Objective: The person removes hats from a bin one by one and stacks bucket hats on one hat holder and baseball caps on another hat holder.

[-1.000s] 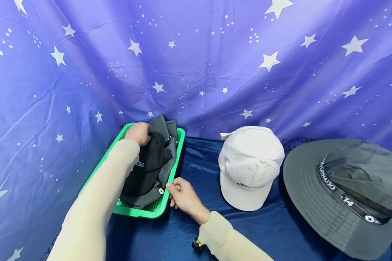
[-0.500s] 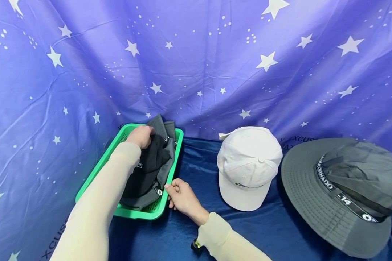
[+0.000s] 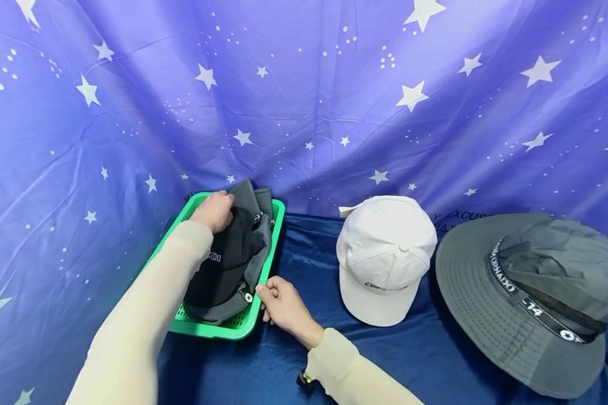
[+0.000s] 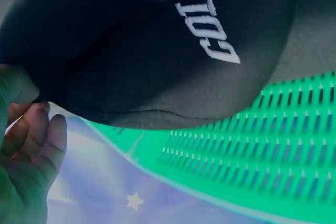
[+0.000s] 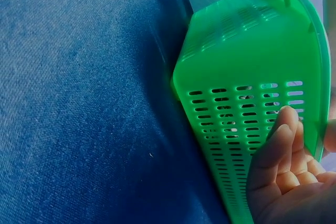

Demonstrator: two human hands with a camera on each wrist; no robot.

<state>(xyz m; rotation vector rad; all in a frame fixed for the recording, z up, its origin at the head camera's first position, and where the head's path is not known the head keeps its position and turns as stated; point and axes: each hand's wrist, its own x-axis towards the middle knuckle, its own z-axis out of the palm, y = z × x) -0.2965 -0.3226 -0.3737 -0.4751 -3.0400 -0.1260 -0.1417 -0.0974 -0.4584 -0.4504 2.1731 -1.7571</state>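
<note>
Here, with the left hand [image 3: 213, 211] near the far-left corner of a green slotted basket [image 5: 236, 61], pinching a black baseball cap [image 3: 230, 242] inside it; with the right hand [image 3: 286, 306], gripping the basket's right rim.

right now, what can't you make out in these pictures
Head: the green basket's near left corner, hidden behind the left sleeve.
Head: whatever lies under the black cap, covered by it.
Head: the white cap's lettering, too small to read fully.
Right wrist: part of the right hand, cut off by the right edge.
</note>
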